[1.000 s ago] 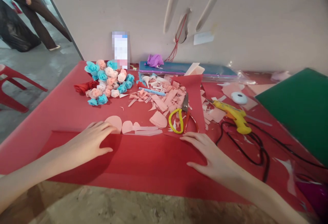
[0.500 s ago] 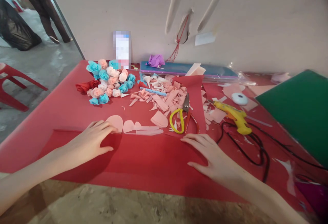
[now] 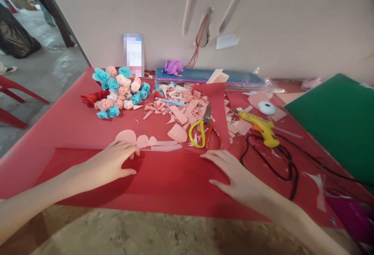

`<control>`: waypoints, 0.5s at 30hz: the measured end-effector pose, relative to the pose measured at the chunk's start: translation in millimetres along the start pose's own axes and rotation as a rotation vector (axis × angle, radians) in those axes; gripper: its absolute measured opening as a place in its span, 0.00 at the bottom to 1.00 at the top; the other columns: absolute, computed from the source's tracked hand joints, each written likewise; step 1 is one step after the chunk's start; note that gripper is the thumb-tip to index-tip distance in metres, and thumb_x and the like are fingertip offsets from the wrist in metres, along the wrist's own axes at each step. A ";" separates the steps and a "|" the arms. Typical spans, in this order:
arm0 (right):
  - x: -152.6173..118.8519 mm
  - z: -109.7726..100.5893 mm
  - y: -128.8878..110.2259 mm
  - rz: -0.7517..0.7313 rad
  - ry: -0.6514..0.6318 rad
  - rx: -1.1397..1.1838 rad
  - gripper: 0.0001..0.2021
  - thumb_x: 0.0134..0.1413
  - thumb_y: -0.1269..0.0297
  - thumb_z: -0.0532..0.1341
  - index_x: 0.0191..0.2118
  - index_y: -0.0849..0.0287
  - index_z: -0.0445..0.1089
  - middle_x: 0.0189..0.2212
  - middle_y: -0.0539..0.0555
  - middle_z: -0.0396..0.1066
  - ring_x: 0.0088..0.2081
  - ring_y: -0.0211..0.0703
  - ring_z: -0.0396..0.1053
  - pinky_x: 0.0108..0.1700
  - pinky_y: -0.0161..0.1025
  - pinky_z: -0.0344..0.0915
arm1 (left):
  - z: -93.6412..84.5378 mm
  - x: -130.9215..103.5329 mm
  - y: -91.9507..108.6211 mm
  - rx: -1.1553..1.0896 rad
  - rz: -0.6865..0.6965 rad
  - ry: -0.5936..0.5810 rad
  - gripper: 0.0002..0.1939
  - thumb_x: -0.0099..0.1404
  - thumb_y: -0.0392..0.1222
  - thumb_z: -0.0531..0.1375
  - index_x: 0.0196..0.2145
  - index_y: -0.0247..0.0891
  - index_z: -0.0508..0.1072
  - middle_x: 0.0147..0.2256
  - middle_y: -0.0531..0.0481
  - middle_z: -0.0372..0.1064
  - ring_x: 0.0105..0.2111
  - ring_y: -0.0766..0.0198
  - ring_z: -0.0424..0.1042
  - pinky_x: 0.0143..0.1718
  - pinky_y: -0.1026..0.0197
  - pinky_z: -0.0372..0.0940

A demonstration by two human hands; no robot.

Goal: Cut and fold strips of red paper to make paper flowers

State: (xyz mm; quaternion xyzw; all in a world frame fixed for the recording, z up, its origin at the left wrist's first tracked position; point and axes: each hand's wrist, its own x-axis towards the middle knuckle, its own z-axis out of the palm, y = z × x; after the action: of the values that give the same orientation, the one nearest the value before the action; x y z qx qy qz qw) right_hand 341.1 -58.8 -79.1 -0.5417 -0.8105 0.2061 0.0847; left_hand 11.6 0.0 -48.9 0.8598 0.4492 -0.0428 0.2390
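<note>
A sheet of red paper (image 3: 169, 173) lies along the front of the red table. On its left part rests my left hand (image 3: 117, 159), fingers curved and thumb apart, holding nothing. My right hand (image 3: 223, 171) lies at the sheet's right part, fingers stretched and thumb spread. Just beyond the sheet are pink paper cutouts (image 3: 126, 136), some rounded and some in strips. Scissors (image 3: 201, 132) with one yellow and one red handle loop lie past my right fingertips, their blades on pink paper scraps (image 3: 189, 111).
Blue, pink, white and red paper flowers (image 3: 118, 91) cluster at the back left beside a propped phone (image 3: 133, 54). To the right lie a yellow glue gun (image 3: 260, 126) with black cable, a white round device (image 3: 266, 108) and a green sheet (image 3: 336, 118). A red stool (image 3: 23, 93) stands left.
My left hand has slid slightly right along the red paper, away from the largest pink cutout. My right hand keeps nearly the same place. The view has shifted a little.
</note>
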 end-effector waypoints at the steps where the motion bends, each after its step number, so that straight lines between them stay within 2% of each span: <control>1: 0.7 -0.9 -0.4 0.009 -0.021 -0.003 0.23 0.48 0.65 0.56 0.52 0.60 0.61 0.50 0.62 0.63 0.52 0.54 0.60 0.53 0.56 0.57 | -1.7 1.3 1.4 0.004 0.002 -0.013 0.08 0.58 0.40 0.59 0.37 0.40 0.68 0.37 0.50 0.67 0.40 0.58 0.65 0.39 0.59 0.62; 3: 3.0 -3.9 -1.7 0.024 -0.073 0.005 0.23 0.47 0.65 0.57 0.52 0.60 0.60 0.47 0.61 0.65 0.50 0.54 0.61 0.52 0.56 0.58 | -5.3 3.0 4.9 0.026 0.021 -0.041 0.04 0.58 0.39 0.58 0.32 0.39 0.67 0.35 0.51 0.67 0.39 0.58 0.65 0.39 0.59 0.61; 5: 6.0 -7.9 -4.4 0.019 -0.107 0.022 0.20 0.46 0.67 0.57 0.49 0.58 0.62 0.42 0.59 0.67 0.47 0.52 0.62 0.51 0.54 0.60 | -8.0 2.9 8.7 0.044 0.048 -0.061 0.04 0.59 0.39 0.58 0.29 0.38 0.65 0.34 0.51 0.66 0.38 0.59 0.65 0.39 0.59 0.60; 7: 8.6 -11.3 -7.5 -0.001 -0.111 0.030 0.14 0.45 0.69 0.57 0.41 0.56 0.65 0.40 0.57 0.67 0.45 0.51 0.63 0.48 0.52 0.62 | -9.0 0.1 11.2 0.043 0.063 -0.063 0.06 0.61 0.39 0.56 0.27 0.38 0.64 0.33 0.52 0.65 0.37 0.60 0.65 0.37 0.60 0.60; 10: 8.3 -11.5 -9.8 -0.028 -0.098 0.020 0.06 0.43 0.73 0.58 0.31 0.56 0.65 0.39 0.56 0.66 0.44 0.49 0.62 0.47 0.49 0.62 | -6.9 -9.5 11.8 0.027 0.061 -0.054 0.10 0.63 0.41 0.53 0.25 0.38 0.62 0.28 0.53 0.64 0.32 0.63 0.65 0.33 0.62 0.59; 12: 3.4 -7.8 -8.4 -0.028 -0.075 0.014 0.09 0.44 0.72 0.58 0.35 0.57 0.65 0.40 0.57 0.66 0.44 0.48 0.62 0.46 0.48 0.62 | -4.3 -18.3 11.5 0.016 0.078 -0.043 0.11 0.64 0.42 0.52 0.25 0.39 0.62 0.27 0.53 0.65 0.30 0.64 0.66 0.31 0.63 0.59; 15: -9.1 -2.3 -7.0 -0.060 -0.007 -0.039 0.17 0.49 0.68 0.57 0.47 0.57 0.64 0.42 0.58 0.68 0.45 0.49 0.63 0.47 0.49 0.61 | -0.6 -33.0 12.6 -0.021 0.141 -0.029 0.11 0.64 0.42 0.52 0.25 0.39 0.65 0.28 0.53 0.66 0.30 0.65 0.67 0.31 0.64 0.60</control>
State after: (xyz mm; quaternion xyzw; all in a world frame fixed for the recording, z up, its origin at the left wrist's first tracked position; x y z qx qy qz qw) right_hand 339.6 -68.8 -73.3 -0.5179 -0.8307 0.1892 0.0775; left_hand 2.0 -30.6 -34.2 0.8861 0.3844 -0.0337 0.2569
